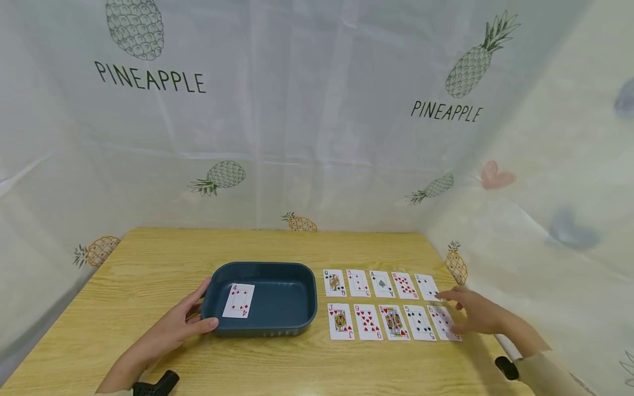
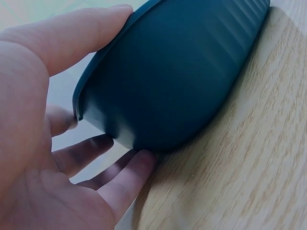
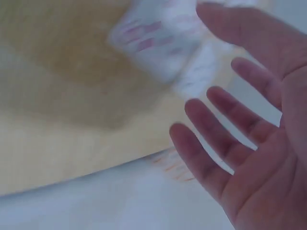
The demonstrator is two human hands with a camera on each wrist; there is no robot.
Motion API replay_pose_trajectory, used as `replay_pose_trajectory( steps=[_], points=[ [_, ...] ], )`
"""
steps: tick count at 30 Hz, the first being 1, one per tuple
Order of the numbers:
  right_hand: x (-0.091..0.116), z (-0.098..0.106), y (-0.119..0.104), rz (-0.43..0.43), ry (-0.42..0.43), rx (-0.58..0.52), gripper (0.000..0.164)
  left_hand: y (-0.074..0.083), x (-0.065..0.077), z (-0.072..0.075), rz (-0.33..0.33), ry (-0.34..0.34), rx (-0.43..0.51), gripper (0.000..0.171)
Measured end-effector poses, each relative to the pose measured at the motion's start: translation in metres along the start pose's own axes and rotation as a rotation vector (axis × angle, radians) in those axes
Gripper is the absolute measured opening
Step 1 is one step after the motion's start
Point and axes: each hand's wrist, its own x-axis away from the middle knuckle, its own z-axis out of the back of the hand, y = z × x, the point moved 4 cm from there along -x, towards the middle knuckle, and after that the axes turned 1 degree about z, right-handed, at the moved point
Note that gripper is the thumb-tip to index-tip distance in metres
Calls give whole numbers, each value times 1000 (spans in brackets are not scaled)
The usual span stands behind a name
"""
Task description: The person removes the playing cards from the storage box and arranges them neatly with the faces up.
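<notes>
A dark blue rectangular tray (image 1: 267, 332) stands on the table, and a four of diamonds (image 1: 239, 301) lies face up inside it. My left hand (image 1: 170, 328) grips the tray's left end, thumb at the rim and the other fingers against the outer wall, as the left wrist view shows. Over the right end of two rows of face-up playing cards hovers my right hand (image 1: 477, 312), fingers spread and holding nothing. Its fingertips overlap the two of spades (image 1: 426, 286) in the upper row and the six (image 1: 440, 320) in the lower row.
Left along the rows lie other cards, among them a queen (image 1: 334, 282), an ace of spades (image 1: 381, 284), a jack (image 1: 340, 322) and a five of spades (image 1: 420, 323). White pineapple-printed sheeting (image 1: 307, 132) hangs behind and beside the wooden table (image 1: 173, 247).
</notes>
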Motion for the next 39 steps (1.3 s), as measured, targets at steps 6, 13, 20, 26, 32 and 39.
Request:
replay_pose_trajectory(
  steps=[6,13,20,26,32,39],
  points=[
    [-34,16,-63,143,203,132,62,1,2,2,0,0,-1,98],
    [-93,5,-156,231,243,54,64,-1,1,0,3,-2,0,98],
    [-149,-20,-239,296,226,-117,65,-1,2,-2,14,4,1,98],
    [-195,-53,-292,288,154,-190,63,0,0,-3,11,-10,1,98],
    [-237,-90,-324,223,121,-161,67,1,1,-2,9,-7,-15,97],
    [-267,-125,-346,65,82,-69,75,3,2,-1,-13,-10,-17,96]
  ],
)
